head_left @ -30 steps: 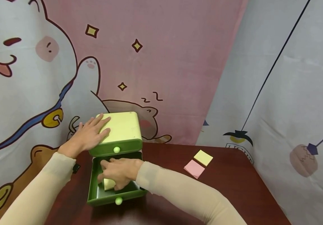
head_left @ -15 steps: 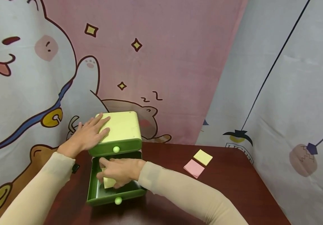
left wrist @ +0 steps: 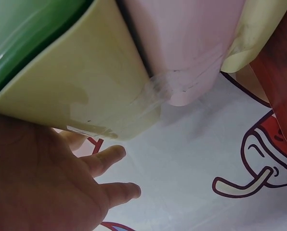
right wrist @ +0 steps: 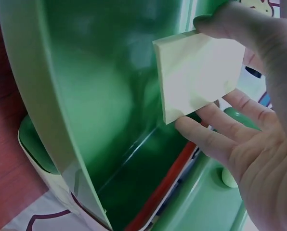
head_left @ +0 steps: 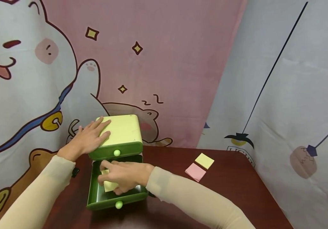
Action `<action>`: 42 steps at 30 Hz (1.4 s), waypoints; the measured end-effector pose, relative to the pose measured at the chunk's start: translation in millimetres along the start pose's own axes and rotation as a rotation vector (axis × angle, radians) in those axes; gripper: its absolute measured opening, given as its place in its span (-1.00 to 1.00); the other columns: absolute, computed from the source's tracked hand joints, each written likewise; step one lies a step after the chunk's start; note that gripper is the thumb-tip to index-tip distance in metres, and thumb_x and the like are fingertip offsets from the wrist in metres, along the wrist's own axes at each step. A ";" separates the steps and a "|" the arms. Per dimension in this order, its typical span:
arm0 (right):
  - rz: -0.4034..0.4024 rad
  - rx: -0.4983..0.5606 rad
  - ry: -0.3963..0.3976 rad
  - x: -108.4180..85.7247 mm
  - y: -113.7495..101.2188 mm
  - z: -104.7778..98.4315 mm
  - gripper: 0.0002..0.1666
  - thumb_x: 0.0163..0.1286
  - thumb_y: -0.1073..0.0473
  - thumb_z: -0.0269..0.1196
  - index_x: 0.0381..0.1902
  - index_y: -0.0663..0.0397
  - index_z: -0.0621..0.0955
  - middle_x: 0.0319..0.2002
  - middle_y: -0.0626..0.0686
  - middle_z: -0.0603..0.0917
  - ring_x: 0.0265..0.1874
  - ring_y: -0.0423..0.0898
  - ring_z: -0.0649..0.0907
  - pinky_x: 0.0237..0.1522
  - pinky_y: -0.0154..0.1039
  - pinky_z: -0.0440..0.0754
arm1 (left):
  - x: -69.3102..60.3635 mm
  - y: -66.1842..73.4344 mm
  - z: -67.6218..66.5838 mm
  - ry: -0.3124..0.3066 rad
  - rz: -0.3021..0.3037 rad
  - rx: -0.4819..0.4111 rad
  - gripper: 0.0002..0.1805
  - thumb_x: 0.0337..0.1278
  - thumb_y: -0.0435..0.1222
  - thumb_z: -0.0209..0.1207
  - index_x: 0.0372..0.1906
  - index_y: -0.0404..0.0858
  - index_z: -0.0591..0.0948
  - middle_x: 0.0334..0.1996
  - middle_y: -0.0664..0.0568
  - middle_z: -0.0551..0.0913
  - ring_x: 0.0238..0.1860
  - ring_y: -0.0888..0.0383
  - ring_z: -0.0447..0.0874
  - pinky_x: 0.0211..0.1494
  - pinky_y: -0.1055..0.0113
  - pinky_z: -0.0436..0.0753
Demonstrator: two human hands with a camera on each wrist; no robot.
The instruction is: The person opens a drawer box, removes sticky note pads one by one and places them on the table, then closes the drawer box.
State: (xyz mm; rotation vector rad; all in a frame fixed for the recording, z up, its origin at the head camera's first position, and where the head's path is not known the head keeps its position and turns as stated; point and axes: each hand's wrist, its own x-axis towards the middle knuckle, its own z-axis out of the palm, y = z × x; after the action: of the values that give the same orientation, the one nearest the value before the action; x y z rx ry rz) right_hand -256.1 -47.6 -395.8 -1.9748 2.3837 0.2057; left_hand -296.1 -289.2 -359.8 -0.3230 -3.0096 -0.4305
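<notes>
My left hand (head_left: 86, 140) rests with spread, straight fingers on the pale yellow top of a small drawer cabinet (head_left: 126, 130). In the left wrist view, that hand (left wrist: 52, 178) lies against the cabinet's yellow casing (left wrist: 95, 82). Below the closed green upper drawer (head_left: 129, 148), a green lower drawer (head_left: 104, 205) is pulled out. My right hand (head_left: 128, 175) is over it and pinches a yellow sticky note pad (head_left: 110, 186). The right wrist view shows the pad (right wrist: 196, 72) tilted, gripped by its edges between thumb and fingertips, above the drawer floor (right wrist: 100, 72).
On the dark red-brown table (head_left: 224, 197), a pink sticky note pad (head_left: 195, 172) and another yellow pad (head_left: 204, 161) lie side by side to the right of the cabinet. A cartoon-printed cloth (head_left: 178, 79) hangs behind the table. Round green knobs stick out from both drawer fronts.
My right wrist has shifted slightly right, and more of the yellow pad shows between its fingers. The left hand stays on the cabinet top. The head view has shifted a little.
</notes>
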 end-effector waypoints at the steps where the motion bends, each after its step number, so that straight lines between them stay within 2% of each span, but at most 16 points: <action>1: -0.001 0.003 0.010 -2.0 0.0 -0.6 -0.40 0.60 -0.10 0.59 0.49 -0.41 0.67 0.64 0.03 0.41 0.14 -0.15 0.70 0.07 -0.51 0.69 | 0.0 -0.3 -0.1 -0.001 0.001 -0.001 -0.13 0.91 0.30 -0.21 0.97 -0.02 0.09 0.97 -0.31 -0.12 0.87 -0.67 -0.08 0.72 -0.86 -0.17; 9: -0.013 0.041 0.108 -18.0 2.8 -2.0 -0.33 0.64 -0.08 0.54 0.59 -0.30 0.60 0.69 0.06 0.43 0.28 -0.12 0.73 0.21 -0.49 0.69 | 0.6 -1.1 0.7 0.000 0.003 0.005 -0.13 0.91 0.31 -0.23 0.97 -0.02 0.08 0.97 -0.31 -0.12 0.87 -0.66 -0.08 0.72 -0.86 -0.16; 14: 0.014 0.051 0.153 -27.7 6.2 -2.6 -0.25 0.62 -0.09 0.55 0.65 -0.29 0.53 0.71 0.03 0.45 0.40 -0.11 0.72 0.37 -0.42 0.70 | 4.1 -0.1 1.1 0.005 0.005 0.009 -0.13 0.91 0.31 -0.25 0.97 -0.01 0.08 0.97 -0.30 -0.12 0.87 -0.65 -0.07 0.73 -0.86 -0.17; 23: 0.022 0.086 0.240 -45.9 12.5 0.9 -0.35 0.64 -0.07 0.54 0.52 -0.18 0.55 0.72 -0.03 0.52 0.55 -0.09 0.67 0.61 -0.34 0.60 | 7.3 1.2 5.0 0.008 0.004 0.005 -0.14 0.91 0.30 -0.23 0.97 -0.02 0.10 0.97 -0.31 -0.11 0.88 -0.64 -0.07 0.74 -0.84 -0.17; 29: 0.026 0.047 0.284 -58.0 12.3 5.2 -0.37 0.64 -0.09 0.53 0.52 -0.20 0.59 0.77 -0.02 0.50 0.58 -0.06 0.69 0.63 -0.27 0.63 | 4.2 2.0 6.8 0.010 -0.005 0.004 -0.14 0.91 0.30 -0.22 0.97 -0.02 0.10 0.97 -0.30 -0.09 0.88 -0.64 -0.05 0.74 -0.84 -0.15; 34: 0.027 0.063 0.319 -67.5 12.9 5.4 -0.38 0.64 -0.08 0.53 0.53 -0.19 0.62 0.77 0.03 0.51 0.61 0.00 0.68 0.67 -0.21 0.63 | 3.0 2.6 4.7 0.013 -0.006 0.006 -0.14 0.91 0.31 -0.23 0.97 0.00 0.10 0.97 -0.29 -0.09 0.87 -0.64 -0.04 0.74 -0.84 -0.16; 42: 0.004 0.035 0.380 -78.5 12.7 8.9 -0.40 0.60 -0.06 0.56 0.48 -0.16 0.66 0.71 0.07 0.58 0.52 -0.01 0.74 0.61 -0.18 0.68 | 1.4 0.3 3.2 0.018 -0.008 0.005 -0.15 0.91 0.30 -0.23 0.97 0.00 0.10 0.97 -0.29 -0.10 0.88 -0.63 -0.06 0.74 -0.84 -0.18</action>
State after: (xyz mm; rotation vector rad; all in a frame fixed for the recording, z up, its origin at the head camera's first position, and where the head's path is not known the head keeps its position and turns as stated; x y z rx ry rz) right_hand -254.2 32.4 -394.7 -2.1576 2.5812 -0.2318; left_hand -297.6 -287.7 -362.6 -0.3049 -2.9949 -0.4241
